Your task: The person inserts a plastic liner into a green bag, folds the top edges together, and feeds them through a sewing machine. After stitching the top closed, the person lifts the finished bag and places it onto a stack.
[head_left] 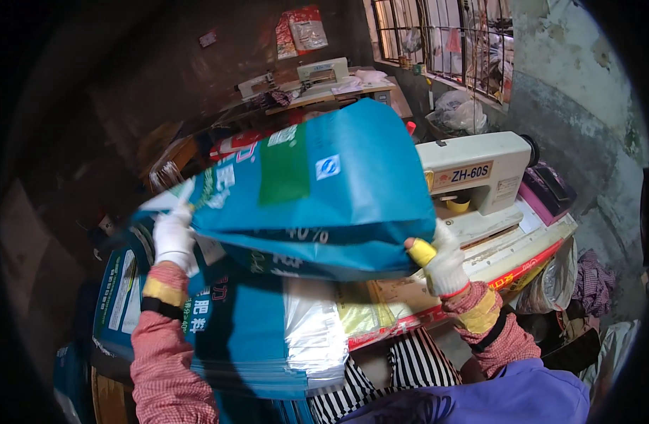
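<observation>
A large blue printed sack (367, 169) with a green panel is stretched between my two hands, bulging open above the work table. My left hand (174, 237), in a white glove, grips its left end. At the right end, my right hand (441, 260) is closed on the sack's lower corner; it wears a white glove with a yellow thumb cover. Below the sack lies a thick stack of flat blue sacks (246, 336), with whitish clear liners (311, 332) along the stack's right side. The fingertips of both hands are partly hidden by the sack.
A white sewing machine (480, 169) stands on the table (543, 230) just right of the held sack. A purple box (547, 191) sits behind it. More sewing machines (323, 74) stand on a far table. A barred window (444, 42) is at the back right; bags and cloth (594, 283) lie on the right.
</observation>
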